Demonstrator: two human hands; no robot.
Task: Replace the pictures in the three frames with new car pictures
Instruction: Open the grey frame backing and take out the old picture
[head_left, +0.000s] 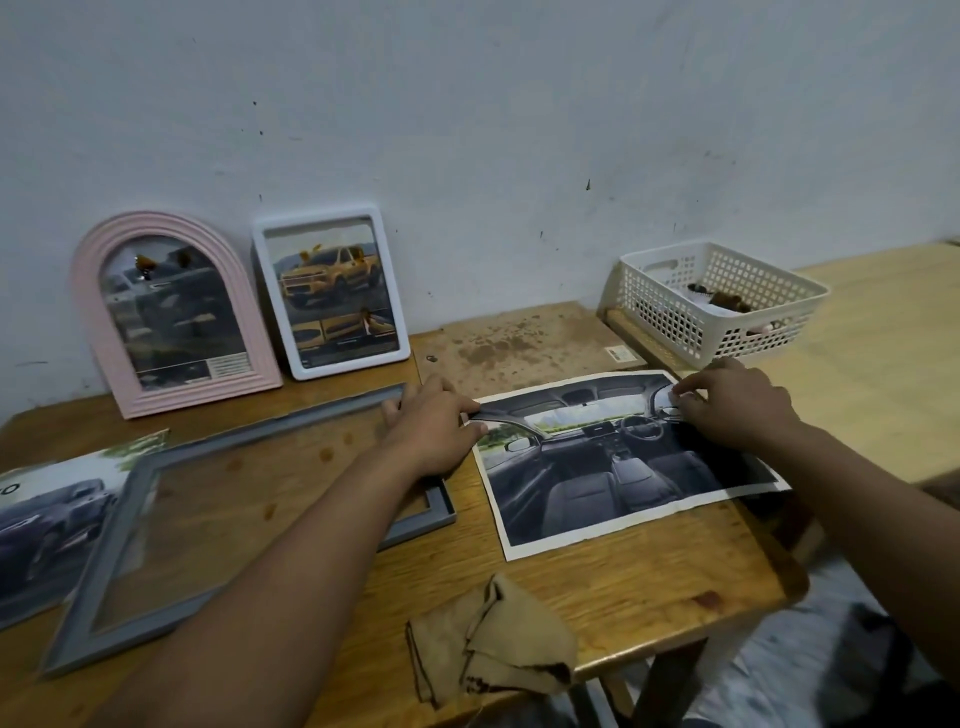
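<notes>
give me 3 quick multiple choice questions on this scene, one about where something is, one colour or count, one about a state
1. Where is the white basket?
A. far right of the table, near the wall
B. on the floor
C. inside the grey frame

2. What colour is the arched frame?
A. green
B. pink
C. black

3. What state is the grey frame in?
A. leaning on the wall with a picture
B. hung on the wall
C. lying flat, no picture in it

Answers:
1 A, it sits at the back right beside the wall.
2 B, its ribbed border is pink.
3 C, the table wood shows through it, while the left hand and right hand hold the car interior picture.
</notes>
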